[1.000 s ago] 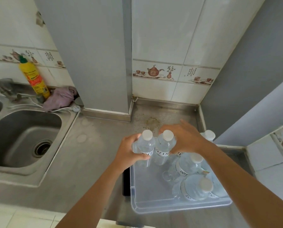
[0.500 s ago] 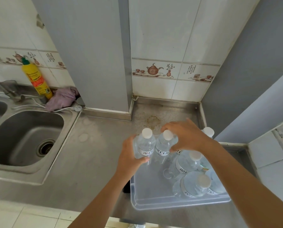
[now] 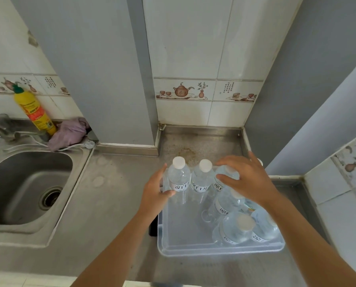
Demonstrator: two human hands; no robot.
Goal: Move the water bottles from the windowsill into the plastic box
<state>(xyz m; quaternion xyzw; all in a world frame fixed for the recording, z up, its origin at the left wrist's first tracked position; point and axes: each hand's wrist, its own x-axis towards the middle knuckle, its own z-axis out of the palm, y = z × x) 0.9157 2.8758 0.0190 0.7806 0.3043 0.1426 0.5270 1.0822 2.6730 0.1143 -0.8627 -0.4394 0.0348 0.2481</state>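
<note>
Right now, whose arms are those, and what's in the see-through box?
Those arms belong to a person, not a machine. A camera worn on their head looks down, so you see what they see. The see-through plastic box sits on a metal kitchen counter beside a sink. Clear water bottles with white caps stand inside it. The left hand wraps around the leftmost bottle. The right hand is spread open over another bottle, fingers touching it. A middle bottle stands between them. By the sink sit a yellow bottle and a purple cloth.
</note>
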